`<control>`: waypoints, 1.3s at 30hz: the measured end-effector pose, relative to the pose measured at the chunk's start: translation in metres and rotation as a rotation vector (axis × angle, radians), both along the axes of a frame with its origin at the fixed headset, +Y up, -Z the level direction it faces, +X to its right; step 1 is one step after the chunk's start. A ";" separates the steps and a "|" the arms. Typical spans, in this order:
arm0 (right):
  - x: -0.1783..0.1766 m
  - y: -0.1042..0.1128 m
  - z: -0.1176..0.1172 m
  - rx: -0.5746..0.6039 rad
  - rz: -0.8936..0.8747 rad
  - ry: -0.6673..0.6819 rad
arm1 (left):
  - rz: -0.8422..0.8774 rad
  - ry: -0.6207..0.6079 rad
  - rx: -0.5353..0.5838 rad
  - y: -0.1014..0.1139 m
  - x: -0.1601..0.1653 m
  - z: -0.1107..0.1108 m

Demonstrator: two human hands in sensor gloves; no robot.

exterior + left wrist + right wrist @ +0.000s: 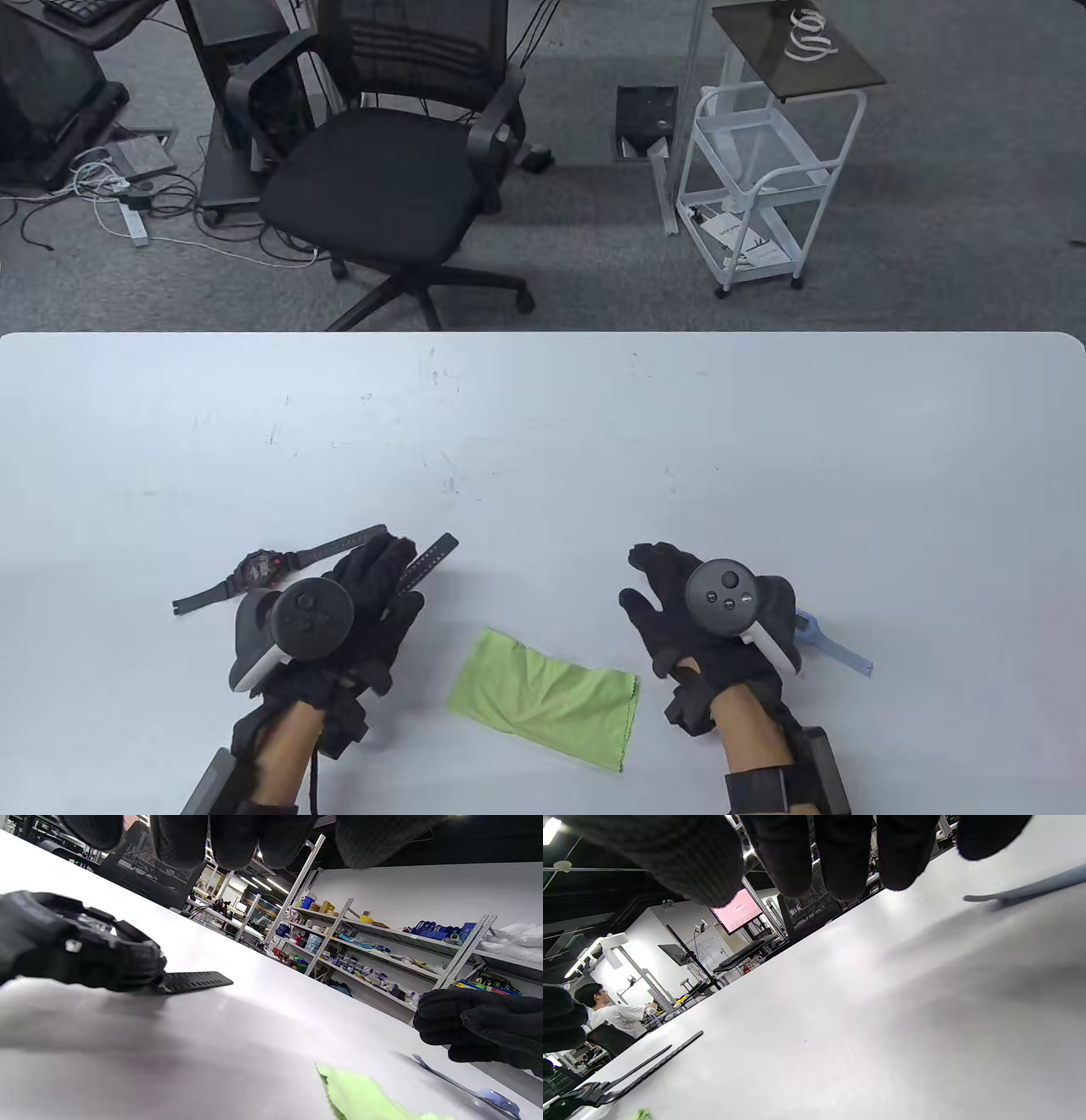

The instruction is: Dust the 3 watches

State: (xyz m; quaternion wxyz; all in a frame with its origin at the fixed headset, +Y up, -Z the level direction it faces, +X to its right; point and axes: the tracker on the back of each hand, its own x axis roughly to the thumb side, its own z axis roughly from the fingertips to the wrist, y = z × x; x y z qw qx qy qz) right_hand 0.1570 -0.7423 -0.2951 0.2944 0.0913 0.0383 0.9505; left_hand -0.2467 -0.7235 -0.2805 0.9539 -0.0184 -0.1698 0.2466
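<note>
A black watch with a red-lit face (259,569) lies flat at the left. A second black watch (85,946) lies beneath my left hand (373,586); only its strap (428,560) pokes out past the fingers in the table view. My left fingers (233,840) hang relaxed above it and grip nothing. A light blue watch (836,649) lies just right of my right hand (670,594), partly hidden by the tracker. That hand hovers with spread fingers and holds nothing. The green cloth (547,700) lies crumpled between the hands.
The white table (543,424) stretches bare beyond the hands to its far edge. Past it on the floor stand a black office chair (382,170) and a white cart (764,187).
</note>
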 end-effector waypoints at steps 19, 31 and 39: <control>-0.005 0.006 0.003 0.059 -0.008 0.027 | 0.009 -0.025 0.027 0.003 0.004 0.002; -0.079 0.034 0.039 0.230 0.158 0.377 | 0.002 -0.010 0.033 0.007 0.001 0.004; -0.144 0.005 0.062 0.149 0.410 0.522 | -0.010 0.003 0.023 0.008 -0.001 0.005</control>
